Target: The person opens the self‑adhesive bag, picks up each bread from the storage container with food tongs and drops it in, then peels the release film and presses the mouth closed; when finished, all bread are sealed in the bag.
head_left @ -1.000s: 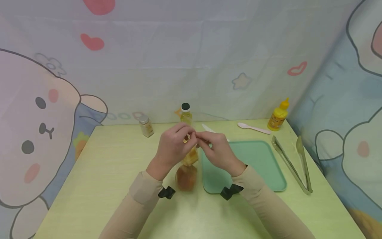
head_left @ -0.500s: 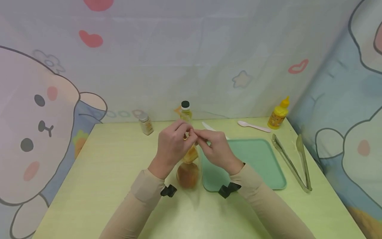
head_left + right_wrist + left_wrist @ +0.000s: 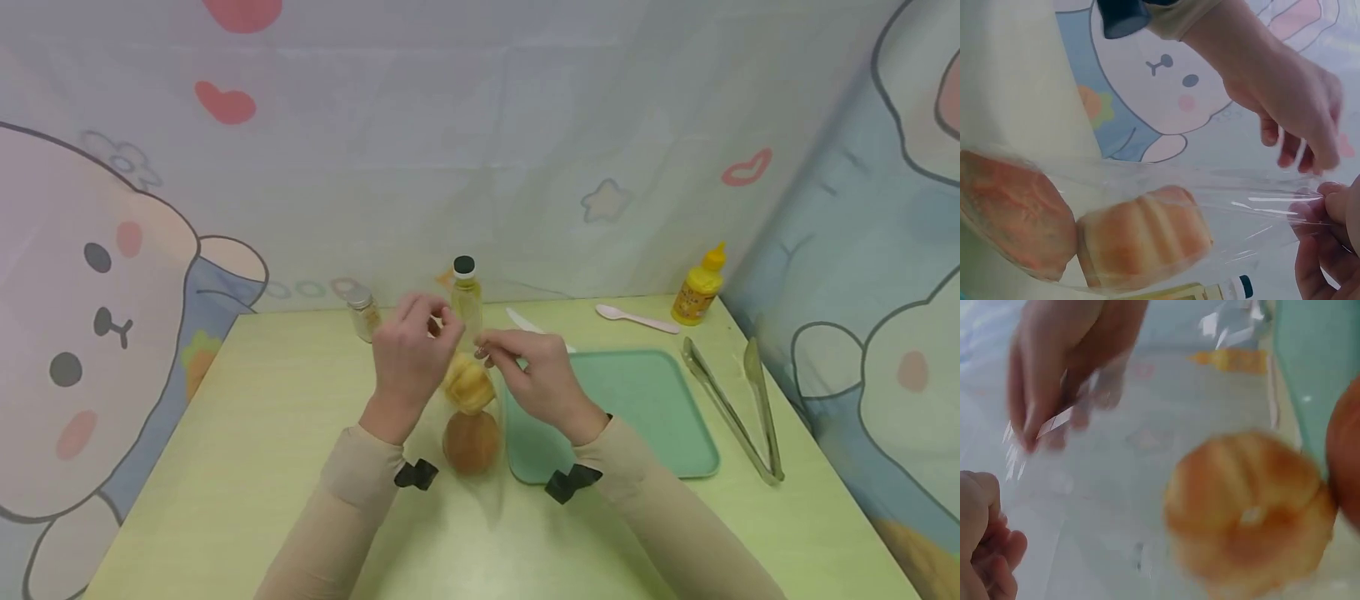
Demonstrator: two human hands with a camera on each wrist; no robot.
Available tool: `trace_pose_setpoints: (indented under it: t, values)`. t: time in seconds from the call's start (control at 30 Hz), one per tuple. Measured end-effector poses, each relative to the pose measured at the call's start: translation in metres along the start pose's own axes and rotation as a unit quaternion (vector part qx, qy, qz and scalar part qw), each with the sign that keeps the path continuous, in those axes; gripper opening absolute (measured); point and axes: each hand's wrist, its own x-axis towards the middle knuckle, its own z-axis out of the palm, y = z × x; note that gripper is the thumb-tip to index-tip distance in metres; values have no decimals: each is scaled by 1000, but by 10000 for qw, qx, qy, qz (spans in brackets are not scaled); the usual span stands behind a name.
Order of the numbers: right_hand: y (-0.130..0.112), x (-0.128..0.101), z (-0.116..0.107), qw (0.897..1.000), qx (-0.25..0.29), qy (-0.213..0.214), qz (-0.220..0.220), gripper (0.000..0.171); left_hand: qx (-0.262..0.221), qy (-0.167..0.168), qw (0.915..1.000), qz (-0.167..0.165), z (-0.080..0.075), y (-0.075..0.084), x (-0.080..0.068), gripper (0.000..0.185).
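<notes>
My right hand (image 3: 528, 371) pinches the gathered top of a clear plastic bag (image 3: 1254, 212), which hangs down from the fingertips. Inside are two pieces of bread: a pale, ridged golden roll (image 3: 468, 385) on top and a round brown bun (image 3: 471, 443) at the bottom. My left hand (image 3: 412, 358) is just left of the bag's top, fingers loosely bent, holding nothing. In the right wrist view the left hand (image 3: 1291, 103) hovers beside the bag's neck. The left wrist view shows the ridged roll (image 3: 1247, 512) blurred, close to the camera.
A green tray (image 3: 637, 417) lies right of the bag, metal tongs (image 3: 731, 412) beyond it. Along the back stand a shaker jar (image 3: 363, 315), an oil bottle (image 3: 467, 304) and a yellow squeeze bottle (image 3: 697, 292). A white knife (image 3: 522, 320) and a pink spoon (image 3: 637, 319) lie between.
Both hands were together at the bag's top. My left hand has let go and moved left and slightly up, while the right hand keeps its pinch. The ridged roll has turned.
</notes>
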Motion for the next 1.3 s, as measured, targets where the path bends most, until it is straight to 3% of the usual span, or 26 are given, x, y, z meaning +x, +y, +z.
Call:
trace_pose_setpoints:
  t: [0.07, 0.1, 0.13, 0.17, 0.27, 0.3, 0.37, 0.4, 0.47, 0.53, 0.63, 0.7, 0.73, 0.83, 0.97, 1.3]
  values:
    - [1, -2, -1, 9999, 115, 67, 33, 18, -563, -83, 9968, -556, -6, -6, 3, 9]
    - [2, -2, -2, 9998, 158, 105, 63, 19, -1084, -241, 9896, -915, -9, -8, 3, 10]
    - [2, -3, -3, 9997, 192, 126, 99, 19, -1675, -408, 9766, -1285, -11, -9, 3, 11]
    - [3, -3, -4, 9996, 187, 140, 132, 19, -2256, -577, 9585, -1646, -13, -9, 3, 10]
    - [4, -3, -6, 9994, 197, 128, 239, 20, -3620, -985, 8967, -2349, -18, -7, 2, 10]
    - [4, -2, -7, 9994, 202, 120, 259, 19, -3859, -1094, 8832, -2430, -19, -8, 1, 10]
    - [4, -2, -8, 9994, 190, 106, 279, 19, -4063, -1227, 8735, -2384, -21, -10, 1, 7]
    - [5, -2, -9, 9994, 176, 112, 284, 19, -4043, -1291, 8758, -2300, -22, -11, 0, 5]
    - [5, -2, -10, 9994, 147, 138, 285, 18, -3780, -1380, 8914, -2087, -25, -15, -1, 4]
    - [6, -2, -11, 9993, 139, 161, 305, 18, -3234, -1414, 9196, -1727, -26, -20, -2, 10]
    - [6, -2, -12, 9991, 149, 161, 358, 18, -2046, -1339, 9660, -836, -28, -28, -6, 16]
    - [6, -2, -12, 9990, 158, 161, 397, 19, -1274, -1247, 9839, -137, -29, -33, -7, 17]
    - [6, -2, -12, 9989, 164, 155, 408, 19, -983, -1205, 9877, 170, -30, -36, -8, 17]
    - [7, -3, -12, 9988, 192, 141, 424, 19, -264, -1170, 9895, 806, -33, -42, -11, 19]
    - [8, -2, -13, 9989, 168, 134, 427, 19, 426, -1298, 9844, 1107, -38, -53, -16, 21]
    - [10, -3, -15, 9989, 125, 133, 429, 18, 724, -2017, 9723, 935, -45, -76, -32, 19]
